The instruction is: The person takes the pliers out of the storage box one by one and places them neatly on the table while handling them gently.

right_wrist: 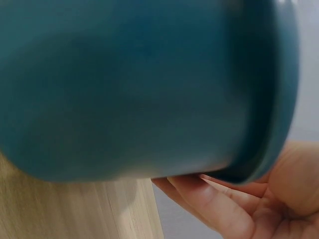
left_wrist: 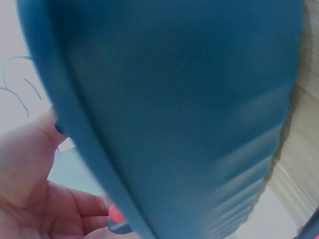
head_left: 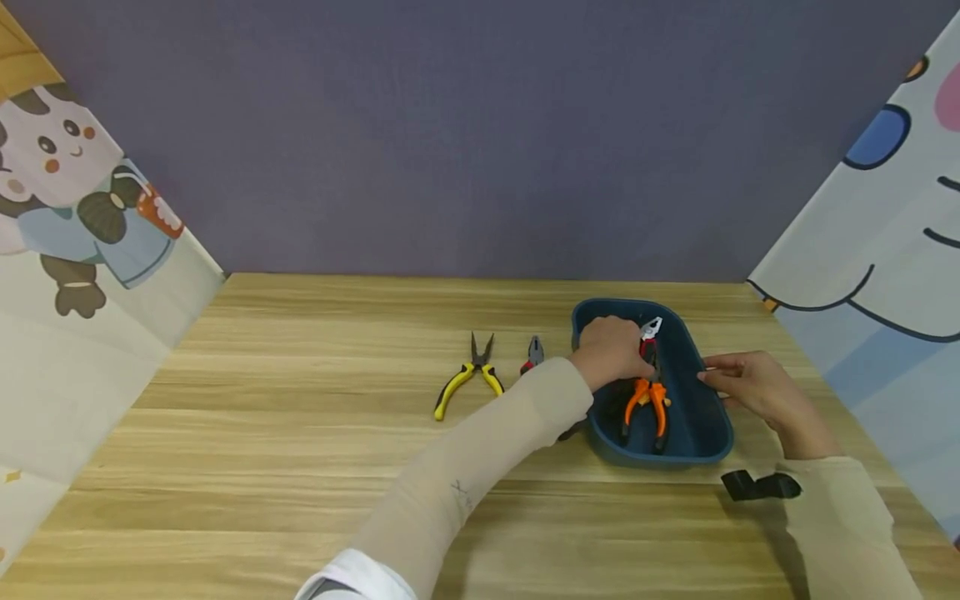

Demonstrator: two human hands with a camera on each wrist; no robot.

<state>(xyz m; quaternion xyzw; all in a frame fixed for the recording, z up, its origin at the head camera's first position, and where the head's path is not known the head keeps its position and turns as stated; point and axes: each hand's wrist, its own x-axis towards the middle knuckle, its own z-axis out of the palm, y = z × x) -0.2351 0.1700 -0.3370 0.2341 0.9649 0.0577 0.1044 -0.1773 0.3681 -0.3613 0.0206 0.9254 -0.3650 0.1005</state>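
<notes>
Red-handled pliers (head_left: 650, 335) are seen lengthwise inside the blue tray (head_left: 692, 421), just right of the nearer left hand (head_left: 611, 348), whose finger opening and hold cannot be told, while its right edge is pinched by the right hand (head_left: 761, 392).

No words or numbers can be read; the small marks (head_left: 461, 492) on the left sleeve (head_left: 487, 446) are illegible.

1 teal bin (right_wrist: 134, 99) hogs pretty much everything. Right hand (right_wrist: 244, 204) has hold of the bin's rim (right_wrist: 288, 74), fingers (right_wrist: 199, 191) touching it; wood tabletop (right_wrist: 65, 209) peeks out under the bin.
</notes>
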